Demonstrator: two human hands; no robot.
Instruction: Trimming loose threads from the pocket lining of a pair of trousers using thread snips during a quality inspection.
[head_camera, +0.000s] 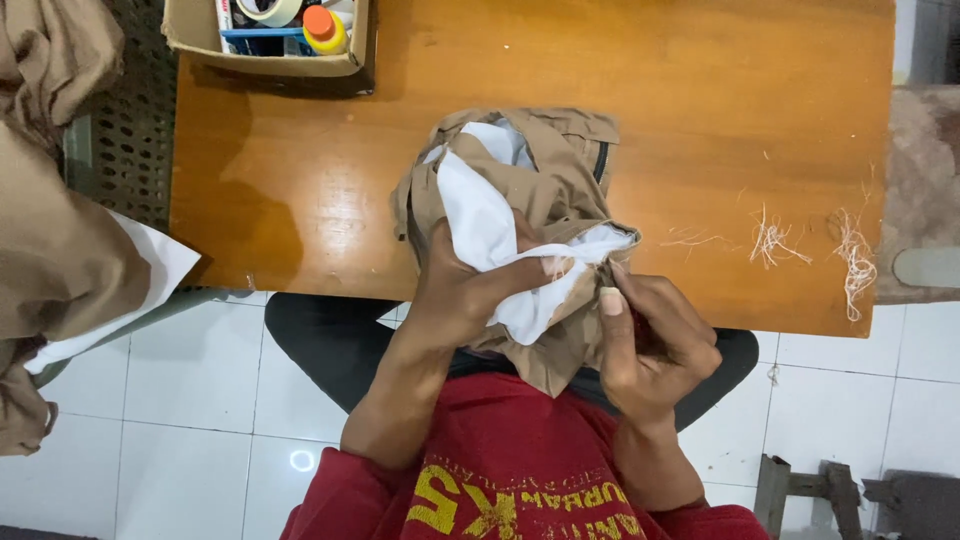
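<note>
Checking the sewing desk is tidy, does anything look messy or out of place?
Yes: loose thread scraps lie scattered on the wooden table near its right edge, beside the tan garment both hands hold.

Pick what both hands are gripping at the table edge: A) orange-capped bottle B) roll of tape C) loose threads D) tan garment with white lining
D: the left hand and right hand both pinch the tan garment with white lining; the tape roll and bottle sit in the cardboard box, and the threads lie untouched.
</note>
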